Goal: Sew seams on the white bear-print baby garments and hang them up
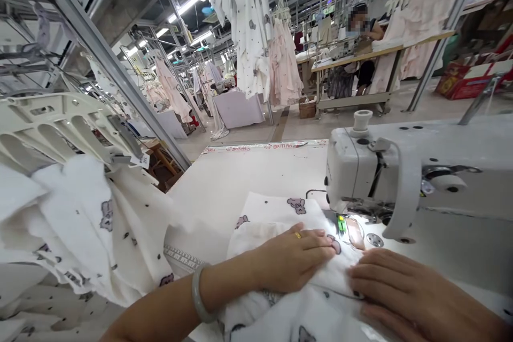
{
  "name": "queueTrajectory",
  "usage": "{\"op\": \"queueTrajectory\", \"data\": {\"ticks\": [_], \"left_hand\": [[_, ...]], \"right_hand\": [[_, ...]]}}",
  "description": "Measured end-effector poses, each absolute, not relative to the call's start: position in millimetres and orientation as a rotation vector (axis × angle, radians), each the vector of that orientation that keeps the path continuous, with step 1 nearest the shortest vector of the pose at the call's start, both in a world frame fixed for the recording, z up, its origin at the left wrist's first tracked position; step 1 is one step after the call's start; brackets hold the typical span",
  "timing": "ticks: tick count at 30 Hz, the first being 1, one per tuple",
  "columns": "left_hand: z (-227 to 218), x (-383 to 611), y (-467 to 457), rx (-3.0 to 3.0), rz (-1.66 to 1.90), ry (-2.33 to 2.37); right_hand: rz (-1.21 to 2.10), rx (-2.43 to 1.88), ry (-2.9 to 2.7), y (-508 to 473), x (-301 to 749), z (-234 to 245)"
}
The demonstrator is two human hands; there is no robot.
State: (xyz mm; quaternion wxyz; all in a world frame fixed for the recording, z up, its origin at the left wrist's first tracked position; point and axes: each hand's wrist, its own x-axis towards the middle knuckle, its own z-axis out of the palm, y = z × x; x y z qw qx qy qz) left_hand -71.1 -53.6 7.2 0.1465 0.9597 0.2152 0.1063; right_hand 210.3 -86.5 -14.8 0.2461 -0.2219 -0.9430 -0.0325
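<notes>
A piece of white printed fabric [280, 204] with small grey-purple animal figures lies on the sewing machine's bed, partly folded over itself. My left hand [294, 256] rests palm down on it, fingers stretched out and pointing toward the needle area. At the fabric's right edge, my right hand [396, 283] lies with its fingers extended on the cloth; its thumb is lower and partly hidden. The white sewing machine [356, 165] stands just beyond both hands, its lamp lighting the cloth by the presser foot. The needle tip cannot be made out.
White printed garment pieces [80, 208] hang from a pale plastic hanger rack [60, 117] on the left. A measuring scale [182, 257] marks the white table [248, 165]. A metal post [120, 75] rises at the left. Farther back, a person [363, 29] sits at another sewing table.
</notes>
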Motion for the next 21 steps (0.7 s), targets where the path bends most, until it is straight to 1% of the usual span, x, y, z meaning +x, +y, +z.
{"op": "queueTrajectory", "data": {"ticks": [3, 10, 17, 21], "left_hand": [[5.7, -62.0, -41.3, 2.795, 0.271, 0.536], [5.6, -53.3, -6.8, 2.871, 0.26, 0.273], [9.7, -52.3, -2.2, 2.91, 0.251, 0.309], [6.6, -52.4, -2.8, 2.918, 0.269, 0.323]], "right_hand": [[-0.205, -0.637, -2.5, -82.6, 209.7, -6.0], [-0.241, -0.656, -2.481, -79.9, 202.9, 5.8], [-0.272, -0.689, -2.476, -77.3, 206.3, -3.4], [-0.237, -0.708, -2.494, -76.9, 209.2, -6.3]]}}
